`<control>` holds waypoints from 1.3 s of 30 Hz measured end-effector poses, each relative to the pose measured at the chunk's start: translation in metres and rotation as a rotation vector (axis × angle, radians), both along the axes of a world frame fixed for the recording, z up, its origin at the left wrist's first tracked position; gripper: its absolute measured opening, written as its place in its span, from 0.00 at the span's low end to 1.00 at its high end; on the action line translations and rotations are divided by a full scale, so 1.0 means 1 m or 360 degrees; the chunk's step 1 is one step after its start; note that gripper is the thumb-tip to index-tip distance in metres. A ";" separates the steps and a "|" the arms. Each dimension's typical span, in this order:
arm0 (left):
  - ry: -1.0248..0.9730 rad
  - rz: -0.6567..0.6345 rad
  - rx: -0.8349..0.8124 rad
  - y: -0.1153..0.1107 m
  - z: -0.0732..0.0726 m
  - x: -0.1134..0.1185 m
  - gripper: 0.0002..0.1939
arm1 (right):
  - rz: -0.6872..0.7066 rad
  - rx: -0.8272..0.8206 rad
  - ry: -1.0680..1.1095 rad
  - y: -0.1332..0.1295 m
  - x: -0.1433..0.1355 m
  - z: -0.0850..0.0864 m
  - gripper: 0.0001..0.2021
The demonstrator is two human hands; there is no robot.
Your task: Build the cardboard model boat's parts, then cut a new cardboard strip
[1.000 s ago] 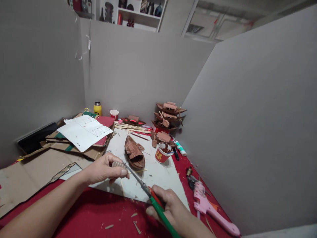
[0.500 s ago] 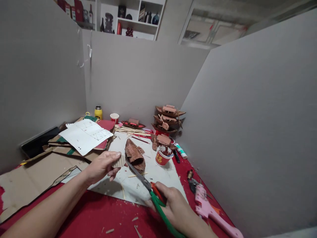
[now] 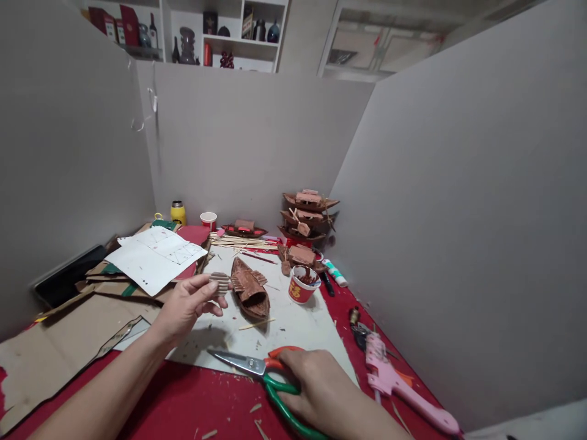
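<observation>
A small ribbed piece of cardboard [image 3: 220, 283] is pinched between the thumb and fingers of my left hand [image 3: 188, 305], raised above the white board [image 3: 215, 330]. My right hand [image 3: 321, 385] grips scissors [image 3: 250, 364] with red and green handles, low over the board's front edge. The scissor blades look closed and point left, apart from the cardboard piece. Just right of my left fingertips lies a brown model boat [image 3: 250, 287] with a curved ribbed roof. A red and white paper cup [image 3: 302, 285] holding dark brown contents stands right of the boat.
Stacked model boats [image 3: 307, 214] stand at the back right, with thin wooden sticks [image 3: 243, 242] to their left. Cardboard sheets [image 3: 68, 342] and a marked white paper [image 3: 156, 256] lie left. A pink glue gun [image 3: 394, 382] rests right. Grey partitions [image 3: 257, 134] surround the table.
The scissors have moved down, away from the cardboard piece, and swung to point left with their blades together. My left hand has shifted slightly, turning the piece's ribbed face into view.
</observation>
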State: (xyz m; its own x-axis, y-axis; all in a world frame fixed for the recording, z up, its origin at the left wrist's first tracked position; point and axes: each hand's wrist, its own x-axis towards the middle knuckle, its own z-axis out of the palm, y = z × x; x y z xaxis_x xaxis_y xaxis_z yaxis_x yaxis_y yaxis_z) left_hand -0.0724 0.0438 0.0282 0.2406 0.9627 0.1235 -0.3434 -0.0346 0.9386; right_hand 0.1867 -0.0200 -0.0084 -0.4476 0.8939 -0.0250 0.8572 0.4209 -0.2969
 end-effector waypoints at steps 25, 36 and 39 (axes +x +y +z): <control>0.1360 0.0377 0.1819 -0.041 -0.040 0.033 0.17 | -0.0165 -0.0994 0.2218 -0.001 -0.013 0.005 0.19; 0.0619 -0.0457 -0.0011 -0.048 -0.001 0.061 0.17 | -0.0191 -0.0948 0.1876 -0.002 0.001 0.012 0.13; 0.0485 -0.0470 -0.0108 -0.045 -0.003 0.068 0.17 | -0.0221 -0.0825 0.2079 0.001 0.001 0.013 0.12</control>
State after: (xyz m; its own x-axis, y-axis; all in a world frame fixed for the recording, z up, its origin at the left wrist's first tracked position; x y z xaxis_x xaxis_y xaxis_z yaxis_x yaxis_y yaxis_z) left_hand -0.0040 -0.0011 0.0250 0.5228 0.8506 -0.0570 -0.0362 0.0890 0.9954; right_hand 0.1879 -0.0187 0.0046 -0.3137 0.9495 -0.0013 -0.1269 -0.0433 -0.9910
